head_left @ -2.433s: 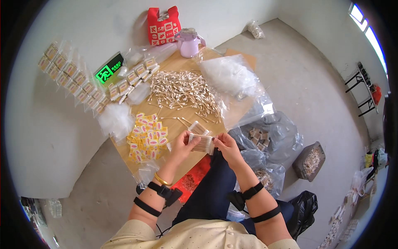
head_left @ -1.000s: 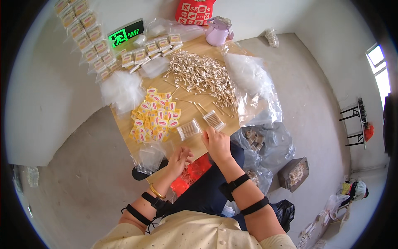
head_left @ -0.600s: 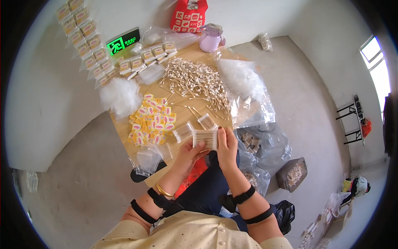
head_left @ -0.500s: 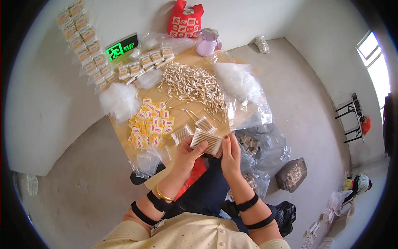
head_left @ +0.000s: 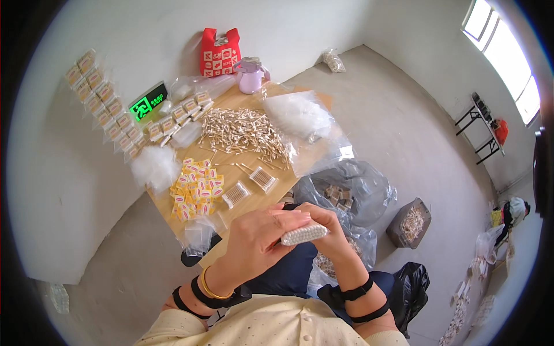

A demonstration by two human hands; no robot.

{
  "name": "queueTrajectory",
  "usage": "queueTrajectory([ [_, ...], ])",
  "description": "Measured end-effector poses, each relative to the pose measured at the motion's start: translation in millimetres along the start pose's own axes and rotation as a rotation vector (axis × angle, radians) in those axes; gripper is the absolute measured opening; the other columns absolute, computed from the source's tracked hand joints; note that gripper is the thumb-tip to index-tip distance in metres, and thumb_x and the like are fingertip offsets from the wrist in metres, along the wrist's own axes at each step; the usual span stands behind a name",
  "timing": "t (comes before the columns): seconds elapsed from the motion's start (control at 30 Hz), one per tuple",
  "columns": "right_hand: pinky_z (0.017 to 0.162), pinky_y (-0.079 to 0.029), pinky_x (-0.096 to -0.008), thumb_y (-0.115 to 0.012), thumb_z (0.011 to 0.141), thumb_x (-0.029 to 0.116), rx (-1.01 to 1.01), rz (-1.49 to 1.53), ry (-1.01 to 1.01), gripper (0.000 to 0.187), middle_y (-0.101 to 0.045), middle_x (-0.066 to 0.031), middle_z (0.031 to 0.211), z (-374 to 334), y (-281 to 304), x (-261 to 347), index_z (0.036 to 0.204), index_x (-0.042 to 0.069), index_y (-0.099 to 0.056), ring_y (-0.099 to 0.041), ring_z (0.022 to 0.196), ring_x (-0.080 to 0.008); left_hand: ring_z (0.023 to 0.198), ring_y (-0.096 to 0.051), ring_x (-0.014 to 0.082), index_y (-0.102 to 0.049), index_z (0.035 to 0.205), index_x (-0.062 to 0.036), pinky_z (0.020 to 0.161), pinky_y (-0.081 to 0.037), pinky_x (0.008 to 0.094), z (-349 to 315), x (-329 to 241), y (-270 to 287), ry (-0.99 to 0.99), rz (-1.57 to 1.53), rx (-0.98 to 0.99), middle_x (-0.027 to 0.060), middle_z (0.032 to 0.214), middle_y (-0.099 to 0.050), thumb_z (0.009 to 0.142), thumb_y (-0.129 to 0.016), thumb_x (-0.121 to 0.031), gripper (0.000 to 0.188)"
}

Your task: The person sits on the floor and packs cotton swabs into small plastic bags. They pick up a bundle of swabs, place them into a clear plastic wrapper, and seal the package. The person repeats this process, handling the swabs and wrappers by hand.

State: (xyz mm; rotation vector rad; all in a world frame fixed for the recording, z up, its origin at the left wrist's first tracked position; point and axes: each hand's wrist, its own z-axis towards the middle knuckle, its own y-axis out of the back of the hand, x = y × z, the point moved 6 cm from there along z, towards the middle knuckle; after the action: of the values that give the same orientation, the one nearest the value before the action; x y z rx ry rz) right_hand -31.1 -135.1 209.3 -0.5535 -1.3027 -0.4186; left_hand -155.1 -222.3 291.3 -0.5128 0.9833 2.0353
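Between my two hands is a pack of cotton swabs (head_left: 304, 234), its rows of white tips turned up toward me. My left hand (head_left: 258, 235) is closed over its left side, with the fingers lying across the top. Around the right end, my right hand (head_left: 326, 224) is closed with bent fingers. Just beyond, two flat packs of swabs, a left one (head_left: 235, 194) and a right one (head_left: 264, 179), lie on the wooden table (head_left: 231, 170). Behind them spreads a heap of loose cotton swabs (head_left: 242, 131). Yellow and white paper labels (head_left: 197, 189) are piled to the left.
Clear plastic bags lie at the left (head_left: 156, 167), right (head_left: 300, 115) and near left edge (head_left: 198, 233). Finished packs (head_left: 173, 120) line the back, beside a green exit sign (head_left: 148, 104), lilac jug (head_left: 250, 78) and red bag (head_left: 220, 55). A grey bin (head_left: 408, 224) stands right.
The swab pack has been tipped, so its tip ends now face up, and it has come nearer my body. My left hand has moved over its top. The view has shifted rightward.
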Motion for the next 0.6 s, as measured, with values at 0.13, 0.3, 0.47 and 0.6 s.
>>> queueTrajectory([
  [0.13,0.085,-0.044,-0.0250,-0.071,0.088,0.007,0.001,0.047,0.037,0.015,-0.062,-0.0014,0.098,-8.6,-1.0,8.2,0.102,0.001,-0.067,-0.057,0.094,-0.0093,0.091,-0.072,0.0216,-0.070,0.111,-0.0133,0.089,-0.056,0.0411,-1.2,-19.6,-4.6,-0.090,0.077,-0.012,0.0018,0.108,-0.074,0.076,-0.080,-0.015,0.036],
  [0.3,0.085,-0.044,-0.0252,-0.070,0.090,0.009,-0.008,0.128,0.058,0.015,-0.061,-0.0014,0.097,-20.1,-1.9,21.6,0.101,-0.001,-0.066,-0.057,0.093,-0.0092,0.094,-0.072,0.0204,-0.069,0.111,-0.0145,0.090,-0.055,0.0401,-5.3,-25.2,-12.3,-0.155,0.112,-0.037,0.0027,0.107,-0.074,0.078,-0.080,-0.019,0.035],
  [0.47,0.089,-0.042,-0.0250,-0.068,0.091,0.008,-0.006,0.155,0.048,0.011,-0.062,-0.0012,0.098,-25.5,-4.5,27.2,0.100,0.000,-0.067,-0.056,0.094,-0.0092,0.097,-0.071,0.0185,-0.068,0.114,-0.0109,0.093,-0.053,0.0360,-9.4,-14.4,-16.5,-0.039,-0.050,-0.004,0.0036,0.106,-0.074,0.080,-0.077,-0.010,0.035],
  [0.6,0.089,-0.044,-0.0253,-0.066,0.093,0.007,-0.022,0.143,-0.044,0.008,-0.064,-0.0005,0.098,-24.1,-10.0,24.3,0.098,0.001,-0.066,-0.057,0.094,-0.0083,0.105,-0.066,0.0156,-0.059,0.127,-0.0034,0.098,-0.048,0.0338,-41.0,32.5,-34.3,0.569,-0.892,-0.125,0.0052,0.113,-0.070,0.091,-0.070,-0.015,0.039],
])
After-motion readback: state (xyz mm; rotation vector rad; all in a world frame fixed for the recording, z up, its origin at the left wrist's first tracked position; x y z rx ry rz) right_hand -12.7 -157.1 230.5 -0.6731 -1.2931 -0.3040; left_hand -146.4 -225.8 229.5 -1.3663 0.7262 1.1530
